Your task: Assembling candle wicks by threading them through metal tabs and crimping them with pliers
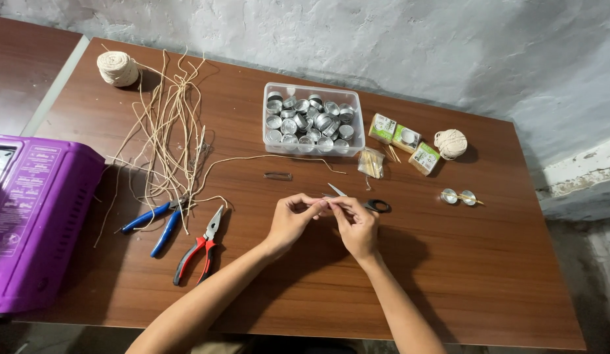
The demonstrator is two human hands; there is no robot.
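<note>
Here, above the desk (pixel 449 288), the left hand (pixel 290 219) pinches one end of a short pale wick piece (pixel 326 202), whose long axis runs nine to three o'clock; the right hand (pixel 357 224) pinches its other end, scissors (pixel 367 203) lying just behind.

Hands: two, left (pixel 290 219), right (pixel 357 225)
Pliers: two, blue (pixel 154 219), red (pixel 200 246)
Twine balls: two (pixel 118 68) (pixel 450 143)
Small boxes: three (pixel 382 128) (pixel 406 138) (pixel 424 158)
Tub (pixel 313 149): one
Scissors (pixel 367 202): one
Purple machine (pixel 36 223): one
</note>
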